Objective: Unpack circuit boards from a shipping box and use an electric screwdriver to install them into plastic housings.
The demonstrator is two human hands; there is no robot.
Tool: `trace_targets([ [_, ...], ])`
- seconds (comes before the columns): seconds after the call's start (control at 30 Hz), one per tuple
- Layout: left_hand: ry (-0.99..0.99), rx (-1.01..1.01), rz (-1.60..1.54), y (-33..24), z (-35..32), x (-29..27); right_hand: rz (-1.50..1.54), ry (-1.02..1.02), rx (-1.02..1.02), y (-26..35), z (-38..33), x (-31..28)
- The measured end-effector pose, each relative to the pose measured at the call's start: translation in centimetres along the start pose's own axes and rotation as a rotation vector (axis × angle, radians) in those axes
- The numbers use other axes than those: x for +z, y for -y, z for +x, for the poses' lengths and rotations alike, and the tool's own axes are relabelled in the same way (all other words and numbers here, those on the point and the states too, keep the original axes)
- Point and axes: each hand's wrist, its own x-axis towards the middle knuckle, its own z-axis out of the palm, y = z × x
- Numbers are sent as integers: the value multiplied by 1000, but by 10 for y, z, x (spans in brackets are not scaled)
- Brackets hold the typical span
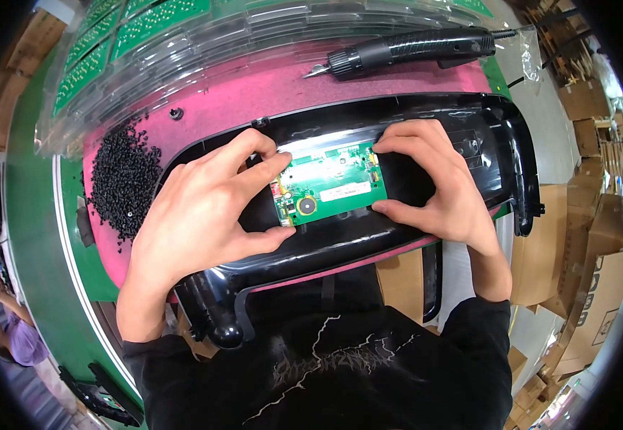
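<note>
A green circuit board [347,203] with a white label and a round black part is held level between my two hands. My left hand [207,204] pinches its left edge between thumb and fingers. At the opposite edge, my right hand [433,179] grips the board's upper and lower right corners. Under it lies a long glossy black plastic housing [311,254], hollow side up. Whether the board touches the housing's inside I cannot tell.
A pink mat [261,93] lies under the housing. Left of it is a heap of small black screws [121,179]. Beyond the housing rests a black electric screwdriver [411,54], near clear plastic trays [182,64] and green boards [139,32]. Cardboard boxes [591,308] stand at right; a person [28,340] is far left.
</note>
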Motion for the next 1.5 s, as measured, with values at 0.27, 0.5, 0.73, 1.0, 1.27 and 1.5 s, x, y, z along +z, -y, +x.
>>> trace_targets([
  [0.27, -46, 46, 48, 0, -2, -1, 11, 9, 28, 3, 1, 3],
  [0.5, -94, 60, 59, 9, -16, -6, -26, 103, 108, 20, 6, -3],
  [0.73, -516, -107, 181, 64, -28, -51, -434, -373, 337, -16, 6, -70],
  [1.0, -267, -379, 327, 77, -34, -39, 76, -486, 355, -58, 44, -71],
  [1.27, -286, -356, 326, 76, -33, -37, 1021, -519, 136, 11, 100, -11],
  [1.5, -410, -366, -68, 46, -20, -51, 1442, -449, -136, 27, 93, -18],
])
